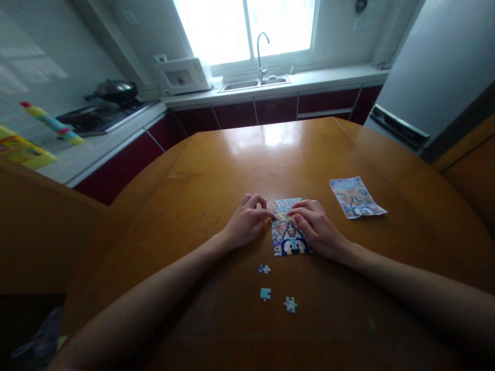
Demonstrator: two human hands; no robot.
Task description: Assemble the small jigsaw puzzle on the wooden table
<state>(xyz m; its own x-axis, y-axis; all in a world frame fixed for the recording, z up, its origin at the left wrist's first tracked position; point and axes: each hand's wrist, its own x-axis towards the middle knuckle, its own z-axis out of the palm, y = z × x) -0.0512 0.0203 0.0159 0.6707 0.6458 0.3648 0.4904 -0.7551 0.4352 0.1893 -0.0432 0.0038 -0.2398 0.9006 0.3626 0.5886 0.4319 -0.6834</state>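
Observation:
A mostly assembled jigsaw puzzle (286, 232) lies flat on the wooden table, showing a crowd of small figures and a blue cartoon dog's face at its near edge. At its left edge is my left hand (249, 220), fingers bent and tips closed together; whatever they hold, if anything, is too small to make out. My right hand (319, 226) rests over the puzzle's right side with fingers stretched out, covering part of it. Three loose pieces lie nearer me: a small piece (264, 269), a light-blue piece (265, 293) and a pale multicoloured piece (291, 304).
A creased picture sheet (356, 198) with the same design lies to the right on the table (232, 159). Beyond the table are a counter with a sink (255, 84), a microwave (183, 76) and a stove with a pan (114, 91). A fridge (436, 72) stands at the right.

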